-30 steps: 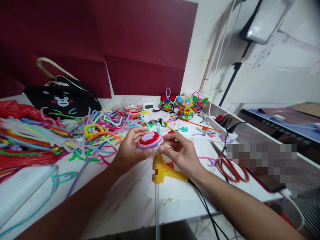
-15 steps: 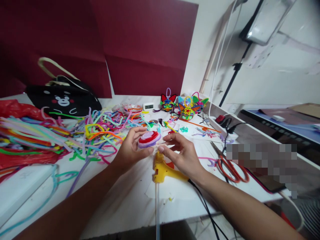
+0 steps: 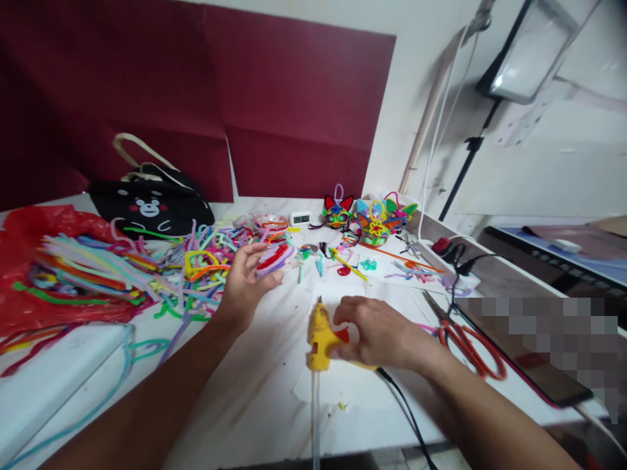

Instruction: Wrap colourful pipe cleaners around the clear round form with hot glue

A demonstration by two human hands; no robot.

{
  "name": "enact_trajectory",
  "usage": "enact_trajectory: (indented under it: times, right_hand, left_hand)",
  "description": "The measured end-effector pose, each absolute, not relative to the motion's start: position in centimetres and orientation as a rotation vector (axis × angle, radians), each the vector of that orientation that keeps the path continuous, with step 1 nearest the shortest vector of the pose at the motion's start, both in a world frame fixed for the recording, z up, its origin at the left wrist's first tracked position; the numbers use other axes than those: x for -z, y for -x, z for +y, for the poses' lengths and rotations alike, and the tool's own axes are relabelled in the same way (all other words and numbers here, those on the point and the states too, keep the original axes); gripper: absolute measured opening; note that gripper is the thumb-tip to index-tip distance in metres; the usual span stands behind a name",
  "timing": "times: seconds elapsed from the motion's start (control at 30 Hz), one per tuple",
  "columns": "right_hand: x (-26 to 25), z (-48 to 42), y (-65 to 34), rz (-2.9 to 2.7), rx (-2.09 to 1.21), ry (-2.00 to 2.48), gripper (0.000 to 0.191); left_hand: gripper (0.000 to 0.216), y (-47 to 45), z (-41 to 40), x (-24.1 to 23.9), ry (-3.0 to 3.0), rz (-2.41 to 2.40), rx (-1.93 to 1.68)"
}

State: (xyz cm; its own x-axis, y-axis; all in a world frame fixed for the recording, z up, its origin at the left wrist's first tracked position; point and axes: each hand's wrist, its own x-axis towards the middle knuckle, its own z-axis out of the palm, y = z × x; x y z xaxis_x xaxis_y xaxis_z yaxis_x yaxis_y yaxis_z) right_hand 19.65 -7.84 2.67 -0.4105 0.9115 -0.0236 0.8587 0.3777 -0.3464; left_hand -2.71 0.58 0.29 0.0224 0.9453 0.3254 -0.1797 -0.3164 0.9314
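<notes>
Left hand (image 3: 242,287): the fingers are closed around the left side of a round disc (image 3: 274,261), with the thumb at the lower edge.
Disc: it is made of red, purple and pale lilac fuzzy coils, and it is held tilted, ahead of the glue gun (image 3: 320,336) and a little to its left.
Right hand (image 3: 375,329): it is over the handle of the glue gun, with the fingers bent near the red-orange trigger (image 3: 341,335); I cannot tell if they grip it or only touch.
Glue gun: yellow, it lies with the tip pointing away from the person; a clear glue stick (image 3: 316,414) comes out of the back, and a black cable (image 3: 407,406) leaves from the handle.
Right side: scissors (image 3: 467,346) with orange handles lie open beside a phone (image 3: 543,369).
Left side: many colourful fuzzy sticks (image 3: 100,264) are on a red plastic bag (image 3: 17,254), near a white box (image 3: 61,385).
Back of the table (image 3: 255,398): a black bag (image 3: 166,212) with a bear face, a small white clock (image 3: 294,219), and colourful animal heads (image 3: 376,230) with pointed ears.
</notes>
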Motion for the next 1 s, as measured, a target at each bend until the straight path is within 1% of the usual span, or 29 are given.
enact_trajectory:
  times: [0.1,0.27,0.4,0.57,0.7,0.87,1.0]
  right_hand:
    - [-2.6,-8.3,-19.1,-2.693,-0.389,1.623,0.038]
    - [-2.1,-8.8,-17.9,-2.749,-0.283,1.644,0.039]
    - [-2.1,-9.0,-17.9,-2.690,-0.200,1.646,0.035]
    - [-2.6,-9.2,-19.1,-2.425,-0.181,1.503,0.029]
    - [-2.7,-9.0,-19.7,-2.082,-0.343,1.247,0.023]
    - [-2.7,-9.0,-19.3,-1.778,-0.782,0.982,0.029]
    - [-3.1,-9.3,-18.9,-1.639,-0.941,0.884,0.032]
  left_hand:
    - [0.057,3.0,0.6,-0.6,-1.323,0.878,-1.514]
    - [0.061,3.1,0.6,-0.8,-1.265,0.881,-1.525]
    - [0.061,3.1,1.5,-0.6,-1.167,0.872,-1.601]
    - [0.049,3.3,2.4,-0.1,-1.052,0.865,-1.650]
    - [0.049,3.2,2.0,-0.1,-1.028,0.766,-1.597]
    - [0.056,2.8,0.6,-0.7,-1.041,0.659,-1.514]
    - [0.060,2.7,0.1,-1.0,-1.083,0.591,-1.491]
